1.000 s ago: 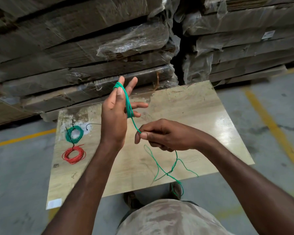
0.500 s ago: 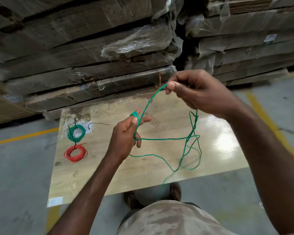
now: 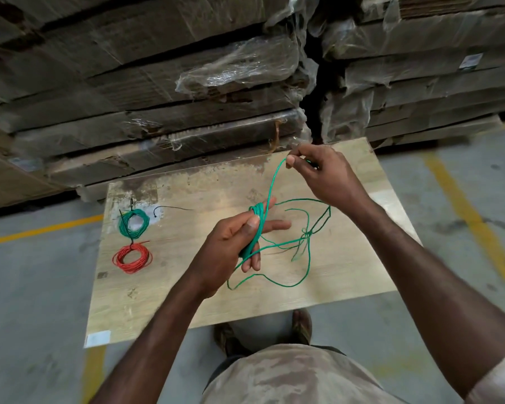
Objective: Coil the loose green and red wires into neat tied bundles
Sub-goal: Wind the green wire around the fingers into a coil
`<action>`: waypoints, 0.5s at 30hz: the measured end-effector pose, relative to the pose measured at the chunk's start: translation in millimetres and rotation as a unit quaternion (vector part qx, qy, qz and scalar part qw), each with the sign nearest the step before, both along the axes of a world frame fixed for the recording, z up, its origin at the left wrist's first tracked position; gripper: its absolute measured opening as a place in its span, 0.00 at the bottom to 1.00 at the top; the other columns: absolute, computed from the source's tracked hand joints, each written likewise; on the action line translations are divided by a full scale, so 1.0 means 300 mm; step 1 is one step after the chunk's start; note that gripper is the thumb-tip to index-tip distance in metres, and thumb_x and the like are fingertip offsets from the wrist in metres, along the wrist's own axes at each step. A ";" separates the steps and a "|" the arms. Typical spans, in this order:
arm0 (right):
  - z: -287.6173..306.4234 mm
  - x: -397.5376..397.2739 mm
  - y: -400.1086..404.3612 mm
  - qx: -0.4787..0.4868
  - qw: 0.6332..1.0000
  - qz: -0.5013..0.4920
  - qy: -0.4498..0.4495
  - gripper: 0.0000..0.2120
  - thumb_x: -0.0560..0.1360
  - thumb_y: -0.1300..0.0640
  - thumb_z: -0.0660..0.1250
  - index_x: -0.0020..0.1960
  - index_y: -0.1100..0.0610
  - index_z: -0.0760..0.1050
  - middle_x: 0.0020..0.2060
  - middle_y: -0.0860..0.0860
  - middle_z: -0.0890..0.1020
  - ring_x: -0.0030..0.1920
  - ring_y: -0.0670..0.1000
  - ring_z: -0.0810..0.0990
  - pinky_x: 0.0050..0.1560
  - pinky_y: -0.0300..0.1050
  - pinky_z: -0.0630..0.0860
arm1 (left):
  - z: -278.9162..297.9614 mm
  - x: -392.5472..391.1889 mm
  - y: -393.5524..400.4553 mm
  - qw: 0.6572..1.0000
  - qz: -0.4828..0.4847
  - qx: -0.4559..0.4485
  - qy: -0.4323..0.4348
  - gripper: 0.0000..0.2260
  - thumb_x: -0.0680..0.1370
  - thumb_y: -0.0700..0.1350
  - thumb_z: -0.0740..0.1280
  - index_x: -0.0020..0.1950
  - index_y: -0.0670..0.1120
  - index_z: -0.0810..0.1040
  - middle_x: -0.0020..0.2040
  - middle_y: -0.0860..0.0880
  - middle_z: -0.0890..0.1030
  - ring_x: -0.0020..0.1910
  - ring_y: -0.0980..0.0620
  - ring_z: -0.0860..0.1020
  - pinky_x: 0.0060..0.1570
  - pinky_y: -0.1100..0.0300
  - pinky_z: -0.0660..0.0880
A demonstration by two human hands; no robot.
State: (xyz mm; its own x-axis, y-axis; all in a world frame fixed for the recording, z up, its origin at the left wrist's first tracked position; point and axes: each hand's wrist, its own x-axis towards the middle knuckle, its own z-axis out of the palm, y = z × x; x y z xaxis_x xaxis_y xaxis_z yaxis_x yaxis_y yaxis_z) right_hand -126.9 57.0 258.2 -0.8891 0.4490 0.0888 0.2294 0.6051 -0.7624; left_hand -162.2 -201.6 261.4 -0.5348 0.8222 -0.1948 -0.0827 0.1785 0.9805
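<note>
Holding coiled green wire (image 3: 257, 225) around splayed fingers: left hand (image 3: 231, 246) | right hand (image 3: 318, 173) raised, pinching the strand

Wood board (image 3: 347, 275) on concrete floor (image 3: 35, 301), wrapped cardboard stacks (image 3: 158, 91) behind.
</note>
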 end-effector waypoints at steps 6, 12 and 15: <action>0.008 -0.009 -0.029 -0.017 0.996 -0.002 0.090 0.09 0.84 0.46 0.68 0.48 0.47 0.81 0.33 0.54 0.78 0.33 0.56 0.74 0.35 0.50 0.70 | 0.002 0.029 0.020 0.997 -0.061 -0.038 -0.023 0.17 0.91 0.49 0.55 0.76 0.47 0.76 0.68 0.50 0.85 0.32 0.47 0.79 0.34 0.60 0.76; -0.062 0.005 -0.003 0.067 0.997 0.004 0.025 0.16 0.83 0.37 0.68 0.51 0.49 0.81 0.27 0.50 0.75 0.29 0.47 0.72 0.33 0.48 0.70 | 0.047 0.025 0.020 0.975 -0.053 -0.086 0.199 0.14 0.90 0.45 0.60 0.73 0.48 0.80 0.61 0.60 0.87 0.46 0.55 0.86 0.49 0.55 0.84; -0.053 0.017 0.019 0.108 0.993 0.012 0.046 0.15 0.83 0.38 0.68 0.52 0.49 0.82 0.29 0.46 0.73 0.31 0.46 0.71 0.35 0.46 0.68 | 0.050 0.016 0.010 0.941 -0.075 -0.150 0.293 0.14 0.90 0.48 0.61 0.51 0.52 0.85 0.68 0.67 0.82 0.28 0.57 0.75 0.37 0.57 0.77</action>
